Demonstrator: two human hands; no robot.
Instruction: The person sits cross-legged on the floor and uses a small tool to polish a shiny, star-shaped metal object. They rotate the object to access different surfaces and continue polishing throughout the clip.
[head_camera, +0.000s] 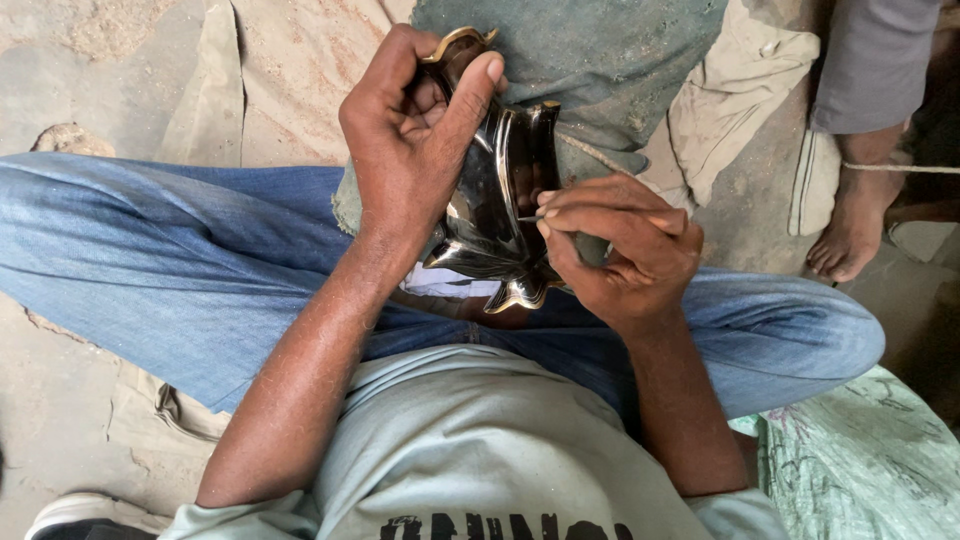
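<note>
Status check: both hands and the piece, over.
Left hand clamped on the dark polished metal piece, upright over lap. Right hand pinching a thin pointed tool, tip on the surface. Another person's bare foot at right, apart.

Dark, glossy metal piece (500, 200) with brass-edged curls; held upright over the lap; thin tool (528, 217) touching it.

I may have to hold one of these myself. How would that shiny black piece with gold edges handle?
The black piece looks rigid and glossy, so probably slippery; the left hand wraps it firmly. Its thin gold points seem chip-prone. The right hand touches it with a fine tool.
</note>
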